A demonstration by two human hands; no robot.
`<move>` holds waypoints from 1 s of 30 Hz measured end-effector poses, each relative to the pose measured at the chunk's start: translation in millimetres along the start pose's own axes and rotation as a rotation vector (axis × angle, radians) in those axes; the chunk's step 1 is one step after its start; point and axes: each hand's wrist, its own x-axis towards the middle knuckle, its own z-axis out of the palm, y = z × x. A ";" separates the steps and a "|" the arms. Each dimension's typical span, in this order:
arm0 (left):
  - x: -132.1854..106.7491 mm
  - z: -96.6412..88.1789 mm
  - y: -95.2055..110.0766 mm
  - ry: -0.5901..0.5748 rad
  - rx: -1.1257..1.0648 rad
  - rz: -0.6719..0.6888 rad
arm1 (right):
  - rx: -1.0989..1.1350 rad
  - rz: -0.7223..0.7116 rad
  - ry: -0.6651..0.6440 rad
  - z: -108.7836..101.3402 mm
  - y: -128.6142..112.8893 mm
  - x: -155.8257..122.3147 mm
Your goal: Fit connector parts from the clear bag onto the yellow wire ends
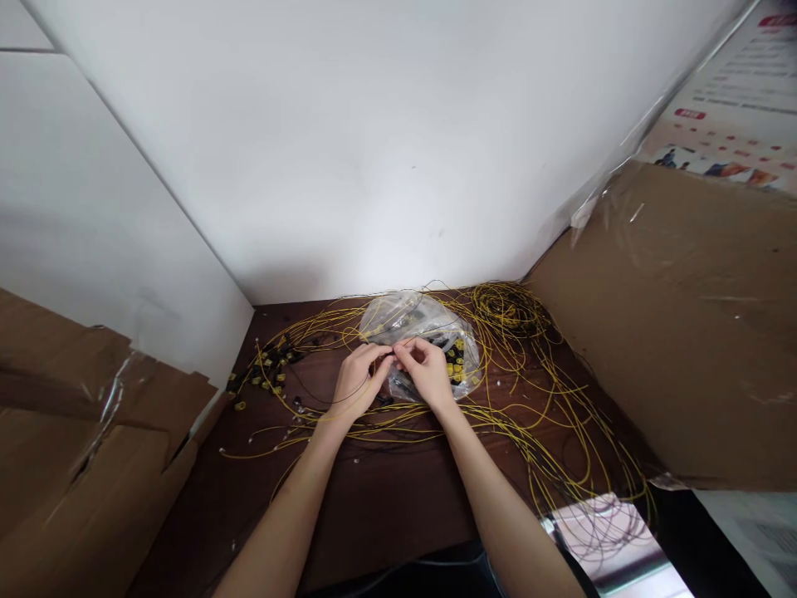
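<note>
My left hand (pixel 361 378) and my right hand (pixel 424 370) meet over the middle of the dark brown table (pixel 398 498), fingertips pinched together. Between them is a small dark piece, too small to make out fully, with a thin wire running from it. Just behind and beneath my hands lies a clear plastic bag (pixel 404 309) holding several yellow and black connectors (pixel 457 361). Long yellow and black wires (pixel 498 419) pass under my wrists. Off to the left, a cluster of wire ends carries yellow and black connectors (pixel 265 370).
A coil of yellow wire (pixel 507 306) rests at the back right, and loose wires hang over the front right edge. Cardboard (pixel 672 332) stands along the right side, and more cardboard (pixel 93 448) on the left. A white wall (pixel 374 149) closes off the back.
</note>
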 end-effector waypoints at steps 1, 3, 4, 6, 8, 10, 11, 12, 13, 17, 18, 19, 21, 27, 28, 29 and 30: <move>0.0 -0.1 0.0 0.000 0.002 0.002 | 0.000 0.001 -0.001 0.0 -0.5 0.0; -0.1 -0.1 -0.3 0.001 0.005 0.007 | 0.000 -0.003 -0.002 0.0 -1.5 -0.1; -0.3 -0.1 -0.5 0.003 0.005 0.009 | -0.003 -0.007 -0.003 0.0 -1.9 -0.3; -0.4 0.2 -1.0 0.007 0.004 0.011 | -0.010 -0.012 -0.006 0.0 -2.2 -0.6; -0.5 0.5 -1.3 0.011 0.005 0.010 | -0.016 -0.012 -0.006 0.1 -1.7 -0.9; -0.4 0.7 -1.4 0.012 0.009 0.011 | -0.011 -0.006 -0.005 0.1 -0.3 -0.8; -0.3 0.8 -1.4 0.011 0.009 0.013 | -0.006 -0.001 -0.006 0.1 0.5 -0.6; -0.3 0.8 -1.4 0.010 0.008 0.015 | -0.001 0.001 -0.006 0.0 1.2 -0.3; -0.2 0.8 -1.3 0.010 0.007 0.016 | 0.003 0.002 -0.005 0.0 1.8 -0.1; 0.0 0.7 -1.0 0.003 0.006 0.011 | -0.009 -0.011 -0.004 -0.4 2.1 0.7; 0.1 0.7 -0.9 0.002 0.005 0.010 | -0.011 -0.012 -0.004 -0.4 1.7 0.7; 0.1 0.6 -0.8 0.001 0.003 0.010 | -0.012 -0.013 -0.004 -0.5 1.4 0.6; 0.1 0.6 -0.6 0.000 0.003 0.008 | -0.013 -0.017 -0.004 -0.6 1.1 0.3; -0.7 0.5 0.0 -0.008 0.010 -0.009 | -0.021 -0.015 0.002 -0.5 1.8 -0.3; -0.8 0.4 0.0 -0.009 0.009 -0.010 | -0.021 -0.014 -0.002 -0.5 2.0 -0.1; -0.8 0.4 0.0 -0.010 0.009 -0.010 | -0.019 -0.012 -0.005 -0.6 2.1 0.1; -0.7 0.3 0.0 -0.010 0.008 -0.009 | -0.017 -0.009 -0.007 -0.7 2.2 0.3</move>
